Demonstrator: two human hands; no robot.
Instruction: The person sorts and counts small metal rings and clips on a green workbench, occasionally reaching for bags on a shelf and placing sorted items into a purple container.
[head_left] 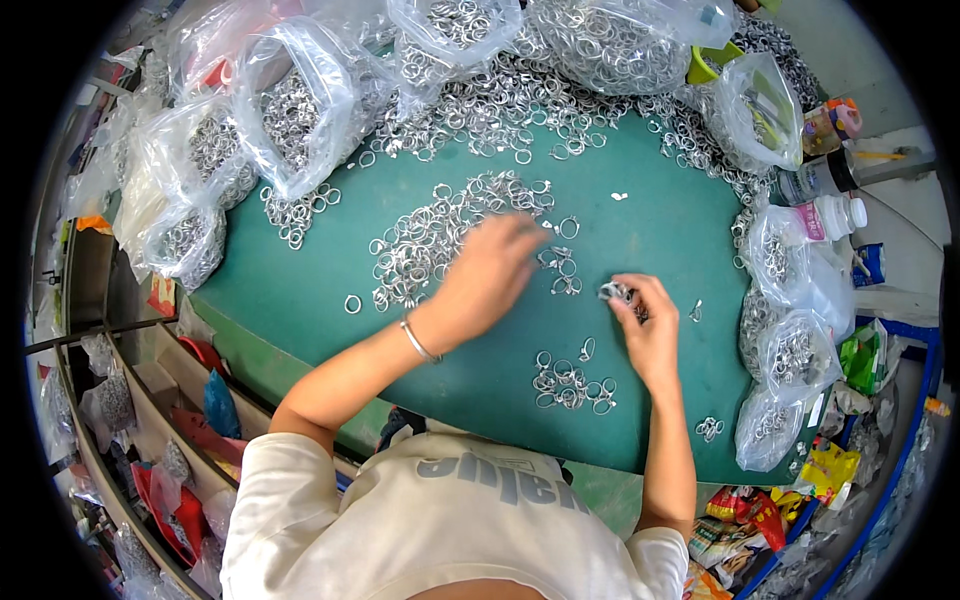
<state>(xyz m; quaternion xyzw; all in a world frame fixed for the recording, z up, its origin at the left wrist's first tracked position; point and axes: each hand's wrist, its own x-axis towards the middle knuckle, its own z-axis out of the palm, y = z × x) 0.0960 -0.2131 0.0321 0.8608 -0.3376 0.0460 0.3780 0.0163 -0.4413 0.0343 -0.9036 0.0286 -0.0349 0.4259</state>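
Note:
My left hand (490, 265), a bracelet on its wrist, is over the right side of a large pile of silver rings (420, 240). Motion smears its fingers, so whether they hold a ring is hidden. A small group of rings (566, 270) lies just right of those fingertips. My right hand (648, 315) is closed around several silver rings (615, 291), which show between thumb and fingers. Nearer to me on the green tabletop (480, 370) sits another small cluster of rings (572, 385). One loose ring (697, 310) lies right of my right hand.
Clear plastic bags full of rings (290, 115) line the table's far and left edges. Loose rings (480, 110) are heaped along the back. Smaller bags (795, 350) stand down the right edge, near a white bottle (832, 217). Drawers with bags (150, 390) are at the left.

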